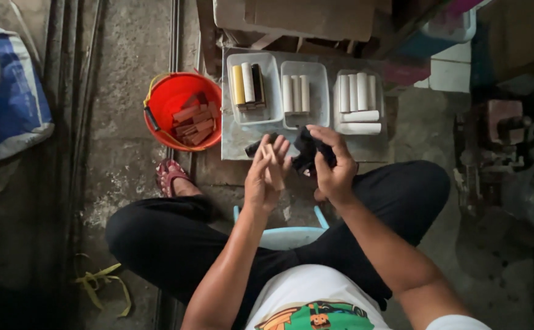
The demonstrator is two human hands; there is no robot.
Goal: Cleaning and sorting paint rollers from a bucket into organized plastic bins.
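Both hands work above the tabletop (pixel 236 143): left hand (pixel 266 177) flat-fingered on a pale stick, right hand (pixel 331 168) clenched around a black cloth (pixel 307 150), beside three white trays (pixel 304 91).

Head camera looks steeply down, close above the lap.

Light is dim overall, strongest at the top centre, where 3 pale trays (pixel 307 119) and the red bucket (pixel 168 98) show clearly. The right side falls into deep shadow; the machine (pixel 499 146) there is barely readable. Both lower corners darken. The left hand (pixel 266 174) and right hand (pixel 331 168) are slightly soft. Straight floor lines bow towards the left edge. No glare.
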